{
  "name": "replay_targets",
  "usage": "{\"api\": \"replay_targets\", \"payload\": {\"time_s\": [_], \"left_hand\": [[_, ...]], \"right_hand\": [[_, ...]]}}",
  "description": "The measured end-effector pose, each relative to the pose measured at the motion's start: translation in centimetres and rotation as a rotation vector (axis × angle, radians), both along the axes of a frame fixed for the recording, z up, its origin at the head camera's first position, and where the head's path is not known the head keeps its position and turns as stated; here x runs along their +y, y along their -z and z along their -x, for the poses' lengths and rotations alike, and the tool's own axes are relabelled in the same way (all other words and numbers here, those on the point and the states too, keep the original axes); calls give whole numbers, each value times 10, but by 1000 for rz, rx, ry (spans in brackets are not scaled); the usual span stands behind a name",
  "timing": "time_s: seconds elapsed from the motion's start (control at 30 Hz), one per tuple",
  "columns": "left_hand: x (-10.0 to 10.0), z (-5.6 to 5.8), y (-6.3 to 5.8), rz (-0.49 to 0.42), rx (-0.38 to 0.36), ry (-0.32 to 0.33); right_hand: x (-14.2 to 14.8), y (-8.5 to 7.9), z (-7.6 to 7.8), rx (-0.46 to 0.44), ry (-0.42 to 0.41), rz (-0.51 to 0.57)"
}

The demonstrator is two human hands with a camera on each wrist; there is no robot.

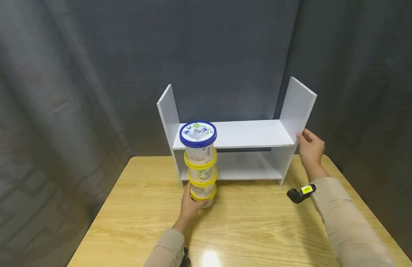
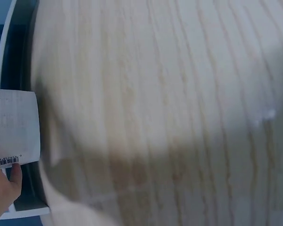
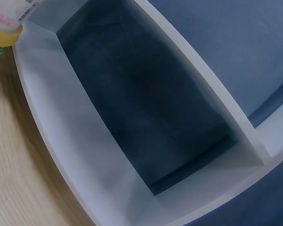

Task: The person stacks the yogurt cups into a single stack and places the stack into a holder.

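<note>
A stack of several plastic tubs [image 1: 200,174] rises from the table in front of the left part of a white shelf [image 1: 249,135]. The top tub has a blue lid [image 1: 198,132]; those under it have yellow lids. My left hand [image 1: 189,204] grips the bottom tub from the left, its thumb toward me. Below a barcode on the white tub [image 2: 14,125], the left wrist view catches part of that hand. At the shelf's right side panel, my right hand [image 1: 311,149] pinches the front edge; only a sliver of it shows in the right wrist view.
The shelf has two levels and upright side panels [image 1: 168,109]. It stands toward the back of a light wooden table [image 1: 252,218]. Dark grey curtains [image 1: 226,55] hang behind and at both sides. A black strap device [image 1: 301,193] is on the right wrist.
</note>
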State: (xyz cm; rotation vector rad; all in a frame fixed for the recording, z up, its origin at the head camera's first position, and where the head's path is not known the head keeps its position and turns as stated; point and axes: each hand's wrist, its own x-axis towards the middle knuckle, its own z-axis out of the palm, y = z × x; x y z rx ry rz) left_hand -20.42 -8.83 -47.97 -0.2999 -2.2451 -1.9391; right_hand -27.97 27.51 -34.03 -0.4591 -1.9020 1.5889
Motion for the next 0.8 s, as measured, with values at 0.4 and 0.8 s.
{"api": "replay_targets", "payload": {"time_s": [0.4,0.8], "left_hand": [[9,-2,-41,26,-5,119],[19,3,-88,70,48,283]], "right_hand": [[66,75,77,110,-48,71],[-1,-1,-1,-159,33,-103]]}}
